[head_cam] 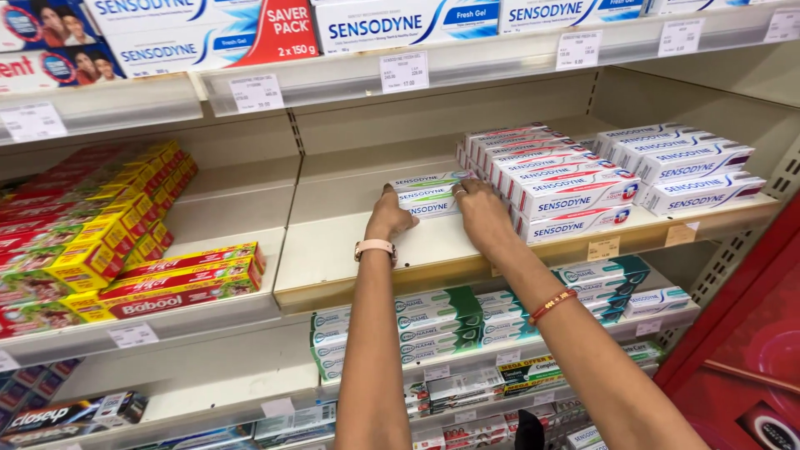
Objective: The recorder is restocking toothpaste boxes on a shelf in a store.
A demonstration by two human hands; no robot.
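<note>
Both my hands reach onto a cream shop shelf (367,279). My left hand (388,215), with a pink watch on the wrist, presses the left end of a small stack of white-and-green toothpaste boxes (427,194). My right hand (482,212), a ring on one finger and a red-orange band on the wrist, holds the stack's right end. The stack lies just left of rows of white, blue and red toothpaste boxes (557,179).
More white boxes (687,167) fill the shelf's right end. Red and yellow boxes (100,225) are piled on the left shelf. Green-and-white boxes (433,321) sit on the shelf below, large boxes on the top shelf (208,33). A red panel (742,350) stands at right.
</note>
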